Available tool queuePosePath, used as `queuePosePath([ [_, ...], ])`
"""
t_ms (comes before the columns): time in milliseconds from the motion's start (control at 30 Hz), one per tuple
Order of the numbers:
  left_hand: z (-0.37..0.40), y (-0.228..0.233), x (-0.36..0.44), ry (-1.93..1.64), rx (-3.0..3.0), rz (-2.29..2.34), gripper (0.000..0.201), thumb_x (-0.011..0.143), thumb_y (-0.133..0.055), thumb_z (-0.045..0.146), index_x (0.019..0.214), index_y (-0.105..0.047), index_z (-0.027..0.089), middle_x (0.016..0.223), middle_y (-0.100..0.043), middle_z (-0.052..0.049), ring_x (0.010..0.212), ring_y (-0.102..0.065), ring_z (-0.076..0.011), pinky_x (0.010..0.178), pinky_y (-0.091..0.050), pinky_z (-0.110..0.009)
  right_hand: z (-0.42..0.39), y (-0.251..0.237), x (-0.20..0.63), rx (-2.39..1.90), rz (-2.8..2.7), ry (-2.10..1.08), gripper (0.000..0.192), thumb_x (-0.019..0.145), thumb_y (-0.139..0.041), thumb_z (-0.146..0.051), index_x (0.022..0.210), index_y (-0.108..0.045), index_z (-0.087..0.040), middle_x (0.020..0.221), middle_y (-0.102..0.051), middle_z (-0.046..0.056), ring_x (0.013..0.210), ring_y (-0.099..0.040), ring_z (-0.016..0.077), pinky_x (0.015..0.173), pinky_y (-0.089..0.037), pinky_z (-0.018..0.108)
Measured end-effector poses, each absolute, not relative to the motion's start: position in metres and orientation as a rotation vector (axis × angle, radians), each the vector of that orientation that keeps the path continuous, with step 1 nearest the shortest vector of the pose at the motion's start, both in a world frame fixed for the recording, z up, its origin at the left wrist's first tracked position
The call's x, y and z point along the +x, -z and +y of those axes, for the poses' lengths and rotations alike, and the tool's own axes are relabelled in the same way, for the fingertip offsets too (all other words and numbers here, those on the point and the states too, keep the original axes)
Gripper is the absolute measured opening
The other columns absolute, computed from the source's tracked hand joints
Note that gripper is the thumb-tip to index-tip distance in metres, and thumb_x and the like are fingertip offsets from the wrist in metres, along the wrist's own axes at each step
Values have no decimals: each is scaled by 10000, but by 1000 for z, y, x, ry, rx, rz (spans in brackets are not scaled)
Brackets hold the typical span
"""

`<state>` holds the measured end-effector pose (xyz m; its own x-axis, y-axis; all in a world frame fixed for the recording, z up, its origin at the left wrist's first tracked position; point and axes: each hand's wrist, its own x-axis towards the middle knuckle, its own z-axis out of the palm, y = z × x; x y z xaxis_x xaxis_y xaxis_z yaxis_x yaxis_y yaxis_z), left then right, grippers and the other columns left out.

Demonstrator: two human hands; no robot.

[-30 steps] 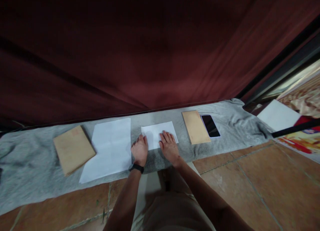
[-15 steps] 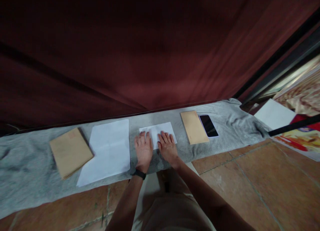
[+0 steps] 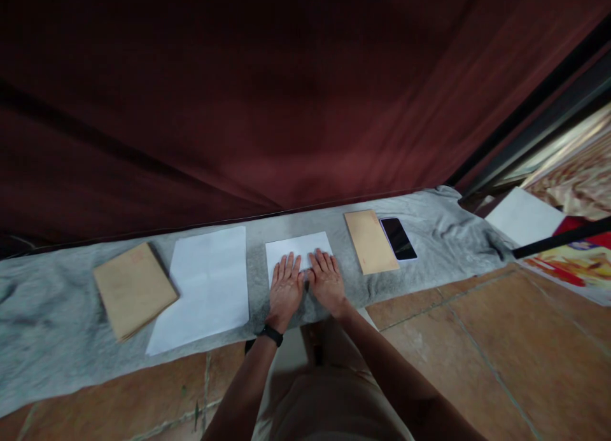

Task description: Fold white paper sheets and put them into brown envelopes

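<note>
The left hand (image 3: pixel 286 291) and right hand (image 3: pixel 328 285) lie flat, palm-down, just beside each other.

Wears a slim black band (image 3: pixel 272 335) on the wrist (image 3: pixel 278 322) just behind the left hand (image 3: pixel 286 290), fitted close all round; too small to make out any dial or marking. Leaves everything behind the right hand (image 3: pixel 328 285) uncovered. Shows bare forearms (image 3: pixel 251 377) from both hands back to the lower edge of view. Between forearms, wears a plain beige garment (image 3: pixel 329 403), softly creased, shadowed. Too dim to tell top from trousers.
</note>
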<state>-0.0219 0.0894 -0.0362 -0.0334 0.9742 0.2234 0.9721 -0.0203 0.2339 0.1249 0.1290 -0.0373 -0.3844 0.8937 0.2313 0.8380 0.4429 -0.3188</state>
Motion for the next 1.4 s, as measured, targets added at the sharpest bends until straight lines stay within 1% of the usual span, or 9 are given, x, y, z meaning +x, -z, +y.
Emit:
queuePosePath([
  [167, 81, 34, -23, -493, 2192, 2211, 524, 1050, -352, 311, 1542, -445, 158, 1638, -377, -109, 1556, -257, -289, 1262, -264, -514, 131, 40, 155, -1537, -2260, -159, 492, 1065, -411, -298, 1534, -469, -160, 1604, -431, 139, 1488, -383, 299, 1222, -277, 512],
  [333, 80, 33, -23, -509, 2181, 2219, 524, 1046, -352, 304, 1536, -454, 147, 1636, -376, -119, 1554, -261, -294, 1261, -261, -521, 139, 31, 154, -1513, -2252, -189, 497, 1057, -395, -260, 1512, -476, -79, 1609, -415, 164, 1505, -353, 297, 1236, -273, 493],
  [500, 79, 33, -24, -491, 2202, 2194, 524, 1021, -369, 264, 1516, -474, 127, 1613, -415, -134, 1554, -262, -295, 1253, -274, -536, 156, 22, 100, -1291, -2380, -301, 469, 1069, -379, -301, 1495, -518, -161, 1623, -412, 92, 1513, -351, 250, 1245, -283, 439],
  [600, 79, 33, -25, -479, 2226, 2190, 543, 1006, -351, 215, 1517, -452, 61, 1575, -465, -168, 1552, -266, -292, 1251, -283, -525, 168, 25, 77, -1268, -2431, -323, 449, 1070, -398, -319, 1462, -556, -166, 1594, -458, 98, 1488, -396, 247, 1239, -295, 445],
  [667, 79, 33, -25, -484, 2223, 2201, 547, 1014, -338, 221, 1524, -439, 52, 1567, -475, -170, 1550, -273, -291, 1251, -284, -518, 174, 30, 75, -1292, -2431, -310, 453, 1074, -401, -340, 1466, -552, -169, 1587, -466, 104, 1479, -410, 250, 1237, -294, 457],
  [833, 81, 33, -24, -522, 2173, 2208, 537, 1039, -336, 305, 1526, -456, 113, 1606, -427, -128, 1548, -283, -283, 1257, -275, -509, 180, 40, 103, -1352, -2413, -220, 478, 1077, -396, -341, 1518, -492, -183, 1612, -423, 101, 1499, -378, 260, 1243, -265, 466],
  [1033, 79, 33, -23, -548, 2146, 2214, 551, 1042, -336, 327, 1529, -444, 94, 1601, -434, -140, 1538, -308, -285, 1262, -261, -507, 173, 40, 142, -1468, -2351, -170, 507, 1076, -389, -330, 1529, -463, -114, 1604, -424, 142, 1488, -389, 275, 1233, -268, 471],
  [1167, 88, 30, -15, -569, 2099, 2227, 542, 1028, -347, 295, 1517, -456, 88, 1580, -457, -169, 1520, -346, -296, 1260, -261, -524, 167, 38, 151, -1453, -2355, -194, 510, 1070, -385, -313, 1532, -458, -110, 1605, -421, 148, 1490, -387, 272, 1235, -258, 470],
  [1400, 134, 26, -18, -506, 2084, 2223, 600, 1035, -329, 359, 1548, -391, 53, 1613, -393, -195, 1545, -286, -303, 1256, -240, -539, 166, 37, 150, -1457, -2337, -217, 517, 1065, -377, -319, 1531, -460, -111, 1594, -438, 154, 1492, -380, 276, 1231, -258, 487],
])
